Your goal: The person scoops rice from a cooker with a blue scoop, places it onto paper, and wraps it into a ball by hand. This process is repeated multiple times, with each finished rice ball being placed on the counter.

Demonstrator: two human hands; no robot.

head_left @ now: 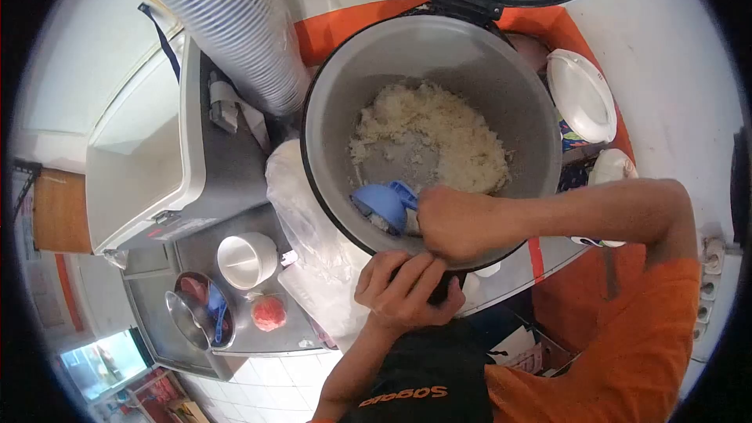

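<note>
My right hand (458, 223) grips the blue scoop (381, 205) inside the rice cooker pot (345, 86) (rice (446, 133) piled beyond); my left hand (403, 286) clasps something dark at its rim.

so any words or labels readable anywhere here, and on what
"sogood", orange lettering seen upside down on the black apron at the person's front.
Red label on the grey appliance left of the rice pot: too small to read.
Print on the packet under the white lid: too blurred to read.
</note>
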